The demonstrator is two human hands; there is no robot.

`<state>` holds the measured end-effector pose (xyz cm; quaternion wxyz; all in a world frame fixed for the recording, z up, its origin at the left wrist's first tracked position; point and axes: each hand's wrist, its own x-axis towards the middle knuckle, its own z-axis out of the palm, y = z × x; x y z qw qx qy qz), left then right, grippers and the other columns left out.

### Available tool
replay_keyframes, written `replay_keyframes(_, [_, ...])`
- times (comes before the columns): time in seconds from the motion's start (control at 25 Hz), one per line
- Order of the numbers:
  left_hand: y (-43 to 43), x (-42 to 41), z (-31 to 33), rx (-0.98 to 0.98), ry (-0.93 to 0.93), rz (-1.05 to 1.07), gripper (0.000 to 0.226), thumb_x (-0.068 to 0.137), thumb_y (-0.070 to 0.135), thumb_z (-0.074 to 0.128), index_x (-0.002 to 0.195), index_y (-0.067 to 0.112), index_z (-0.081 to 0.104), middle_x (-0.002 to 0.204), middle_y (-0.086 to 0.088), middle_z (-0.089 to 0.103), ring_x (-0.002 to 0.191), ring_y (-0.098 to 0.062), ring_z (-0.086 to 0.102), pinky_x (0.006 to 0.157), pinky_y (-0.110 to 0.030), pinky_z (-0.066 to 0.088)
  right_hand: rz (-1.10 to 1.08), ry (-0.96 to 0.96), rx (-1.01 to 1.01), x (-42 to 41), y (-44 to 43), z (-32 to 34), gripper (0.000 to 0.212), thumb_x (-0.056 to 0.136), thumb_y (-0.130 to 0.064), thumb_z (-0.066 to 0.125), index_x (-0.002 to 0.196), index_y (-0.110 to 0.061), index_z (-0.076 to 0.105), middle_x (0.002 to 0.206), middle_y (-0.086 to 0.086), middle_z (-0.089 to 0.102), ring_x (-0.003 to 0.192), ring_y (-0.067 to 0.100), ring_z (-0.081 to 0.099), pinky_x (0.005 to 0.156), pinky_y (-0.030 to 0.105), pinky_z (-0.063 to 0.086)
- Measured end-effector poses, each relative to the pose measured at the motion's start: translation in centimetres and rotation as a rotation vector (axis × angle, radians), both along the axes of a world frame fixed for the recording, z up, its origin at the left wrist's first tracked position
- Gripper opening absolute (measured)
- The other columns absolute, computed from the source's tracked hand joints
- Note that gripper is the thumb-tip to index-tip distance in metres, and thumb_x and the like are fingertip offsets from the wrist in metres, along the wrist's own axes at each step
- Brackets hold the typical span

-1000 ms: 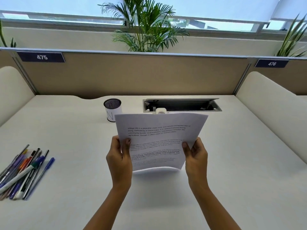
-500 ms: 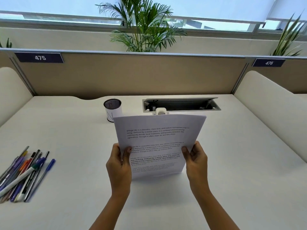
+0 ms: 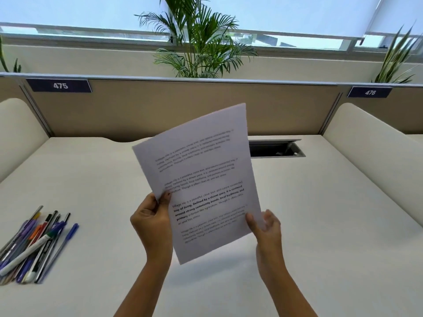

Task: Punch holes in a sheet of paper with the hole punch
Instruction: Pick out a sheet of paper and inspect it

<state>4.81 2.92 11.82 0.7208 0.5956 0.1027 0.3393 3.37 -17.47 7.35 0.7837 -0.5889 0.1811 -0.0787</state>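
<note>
Up off the desk: printed sheet of paper (image 3: pixel 201 179) held in the air by both hands, tilted w/ its top edge leaning right.

L hand (image 3: pixel 152 221) grips the sheet's left edge, thumb on the printed face, fingers curled behind, so clenched on the paper. R hand (image 3: pixel 266 227) is at the lower right edge, thumb on the front, fingers spread loosely behind; grasp looks light, can't tell if those fingers touch the sheet. Paper hangs above the white desk (image 3: pixel 320 213), in front of the tan partition (image 3: pixel 183 106) and partly covering the open cable tray (image 3: pixel 277 148). Heap of pens & markers (image 3: pixel 34 245) lies far left on the desk, well apart from the hands. Palm plant (image 3: pixel 196 40) behind the partition.
</note>
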Motion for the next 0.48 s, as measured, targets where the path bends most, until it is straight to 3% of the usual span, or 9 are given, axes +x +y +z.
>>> replay_keyframes(0.12, [-0.7,0.2,-0.2,-0.173,0.023,0.02,0.024,0.087,0.014,0.066,0.074,0.032,0.073,0.072,0.018,0.073,0.063,0.002,0.06,0.061,-0.012,0.052,0.222,-0.095,0.333,-0.3,2.7,-0.3,0.056,0.083,-0.019,0.062,0.135,-0.007,0.047,0.13,0.008,0.064,0.121,0.022,0.059,0.109,0.038,0.04])
replay_keyframes(0.24, [-1.5,-0.3,-0.7,-0.325,0.012,-0.074,0.017,0.091,0.016,0.06,0.096,0.028,0.071,0.091,0.014,0.075,0.082,-0.002,0.068,0.072,-0.018,0.057,0.253,-0.125,0.42,0.1,3.9,0.0,0.043,0.086,-0.018,0.058,0.129,-0.013,0.055,0.124,0.008,0.068,0.118,0.023,0.061,0.105,0.04,0.046])
replay_keyframes(0.36, [0.4,-0.3,-0.7,-0.406,-0.057,-0.208,0.024,0.099,0.016,0.045,0.112,0.021,0.064,0.104,0.005,0.072,0.096,-0.011,0.068,0.077,-0.025,0.057,0.227,-0.194,0.269,0.9,2.5,1.4,0.033,0.087,-0.019,0.057,0.118,-0.011,0.062,0.118,0.009,0.07,0.113,0.024,0.064,0.101,0.037,0.051])
replay_keyframes(0.48, [5.8,-0.6,-0.7,-0.57,-0.114,-0.383,0.049,0.099,0.047,0.028,0.12,0.015,0.059,0.101,-0.002,0.074,0.092,-0.015,0.07,0.075,-0.029,0.059,0.193,-0.225,0.057,1.8,-0.6,2.9,0.024,0.089,-0.016,0.057,0.109,-0.006,0.065,0.113,0.012,0.072,0.107,0.027,0.066,0.096,0.04,0.052])
